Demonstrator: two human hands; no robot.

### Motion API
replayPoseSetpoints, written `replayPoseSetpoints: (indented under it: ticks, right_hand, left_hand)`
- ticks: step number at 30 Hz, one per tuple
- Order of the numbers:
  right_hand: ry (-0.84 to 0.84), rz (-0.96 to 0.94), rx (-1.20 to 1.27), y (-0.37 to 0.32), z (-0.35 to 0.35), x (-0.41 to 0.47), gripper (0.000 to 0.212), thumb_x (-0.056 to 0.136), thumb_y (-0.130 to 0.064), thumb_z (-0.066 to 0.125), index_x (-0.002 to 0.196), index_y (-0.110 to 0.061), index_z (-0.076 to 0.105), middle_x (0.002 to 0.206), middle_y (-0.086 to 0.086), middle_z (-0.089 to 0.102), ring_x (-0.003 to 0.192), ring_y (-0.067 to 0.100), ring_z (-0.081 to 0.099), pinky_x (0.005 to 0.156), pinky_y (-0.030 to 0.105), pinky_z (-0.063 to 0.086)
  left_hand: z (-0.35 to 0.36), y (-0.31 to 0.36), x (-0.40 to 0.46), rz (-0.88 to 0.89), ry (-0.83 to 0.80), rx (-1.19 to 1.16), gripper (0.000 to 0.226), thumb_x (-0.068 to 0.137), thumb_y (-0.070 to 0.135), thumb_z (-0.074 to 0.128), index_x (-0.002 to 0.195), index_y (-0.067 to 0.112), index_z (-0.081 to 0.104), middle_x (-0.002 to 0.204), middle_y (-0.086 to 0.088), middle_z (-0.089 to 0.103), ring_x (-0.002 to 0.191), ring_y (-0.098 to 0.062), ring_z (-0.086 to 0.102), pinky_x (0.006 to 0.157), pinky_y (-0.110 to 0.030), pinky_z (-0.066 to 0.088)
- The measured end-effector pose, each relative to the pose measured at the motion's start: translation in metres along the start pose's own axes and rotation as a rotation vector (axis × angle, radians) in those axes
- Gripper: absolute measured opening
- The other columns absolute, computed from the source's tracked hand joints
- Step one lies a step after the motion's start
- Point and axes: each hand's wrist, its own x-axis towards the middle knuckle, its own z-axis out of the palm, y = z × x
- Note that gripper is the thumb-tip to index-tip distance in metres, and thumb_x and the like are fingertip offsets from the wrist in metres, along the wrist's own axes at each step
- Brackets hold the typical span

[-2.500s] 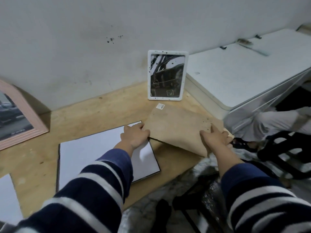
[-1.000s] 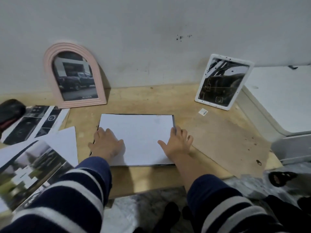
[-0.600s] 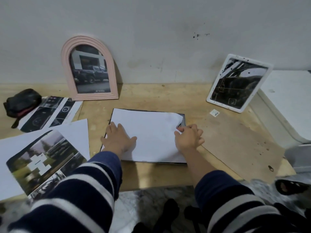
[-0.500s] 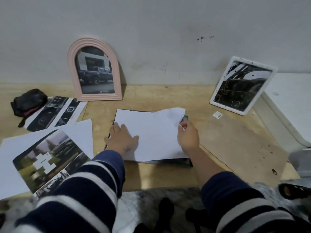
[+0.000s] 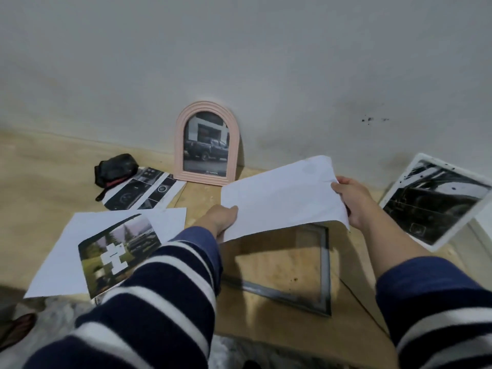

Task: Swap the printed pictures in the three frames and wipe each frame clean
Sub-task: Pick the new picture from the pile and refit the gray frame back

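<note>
Fingers of left hand (image 5: 222, 218) and right hand (image 5: 352, 202) pinched opposite edges of white sheet (image 5: 282, 198) at frame centre above dark frame (image 5: 323, 265); best kept taut and level while moved aside.

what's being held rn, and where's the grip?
A white paper sheet, lifted above the dark frame. Left hand grips its lower left edge; right hand pinches its right edge.

The sheet (image 5: 282, 198) held up is plain white. The arched frame (image 5: 206, 142) at the plywood table's (image 5: 40, 166) back edge is pale pink; the rectangular frame (image 5: 323, 267) lying flat is dark grey. The frame (image 5: 436, 201) near the right edge is white, speckled black. Sleeves (image 5: 165, 294) are navy with white stripes. The pouch (image 5: 115, 169) is black.
</note>
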Motion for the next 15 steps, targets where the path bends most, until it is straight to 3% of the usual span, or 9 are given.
replayPoseSetpoints:
  ticks: [3, 8, 11, 13, 15]
  right_hand:
    - [-0.043, -0.009, -0.015, -0.008, 0.025, 0.013, 0.018, 0.098, -0.01, 0.048, 0.115, -0.014, 0.054, 0.114, 0.014, 0.063, 0.098, 0.031, 0.062, 0.081, 0.043, 0.053]
    - [-0.223, 0.059, -0.034, 0.004, 0.082, 0.021, 0.021, 0.097, -0.01, 0.051, 0.118, -0.013, 0.052, 0.102, 0.012, 0.065, 0.082, 0.026, 0.062, 0.063, 0.034, 0.05]
    - [-0.351, 0.098, -0.044, 0.01, 0.124, 0.015, 0.027, 0.094, -0.011, 0.055, 0.12, -0.014, 0.053, 0.106, 0.013, 0.066, 0.091, 0.03, 0.064, 0.07, 0.038, 0.054]
    - [-0.418, 0.125, -0.056, 0.013, 0.154, 0.01, 0.034, 0.092, -0.013, 0.058, 0.125, -0.016, 0.048, 0.113, 0.012, 0.063, 0.097, 0.033, 0.064, 0.08, 0.045, 0.055]
    - [-0.489, 0.153, -0.141, 0.016, 0.18, 0.004, 0.035, 0.091, -0.016, 0.06, 0.123, -0.015, 0.046, 0.113, 0.011, 0.063, 0.094, 0.032, 0.065, 0.079, 0.043, 0.055]
  left_hand:
    - [-0.026, 0.003, 0.003, 0.02, 0.171, -0.047, 0.04, 0.097, 0.027, 0.05, 0.124, -0.002, 0.054, 0.125, -0.016, 0.06, 0.105, -0.031, 0.057, 0.083, -0.031, 0.042]
    - [-0.079, -0.025, -0.004, -0.046, 0.373, -0.054, 0.041, 0.099, 0.019, 0.046, 0.133, -0.003, 0.049, 0.138, -0.018, 0.051, 0.126, -0.034, 0.048, 0.103, -0.032, 0.037]
    - [-0.107, -0.063, -0.009, -0.108, 0.469, -0.131, 0.042, 0.096, 0.023, 0.05, 0.132, 0.001, 0.051, 0.135, -0.016, 0.054, 0.122, -0.034, 0.051, 0.101, -0.034, 0.04]
    - [-0.124, -0.09, -0.014, -0.132, 0.542, -0.209, 0.035, 0.094, 0.024, 0.051, 0.12, 0.003, 0.06, 0.122, -0.017, 0.062, 0.111, -0.035, 0.057, 0.093, -0.035, 0.045]
    - [-0.142, -0.113, -0.018, -0.146, 0.616, -0.304, 0.027, 0.093, 0.024, 0.052, 0.109, 0.004, 0.062, 0.112, -0.016, 0.065, 0.1, -0.034, 0.06, 0.085, -0.035, 0.047]
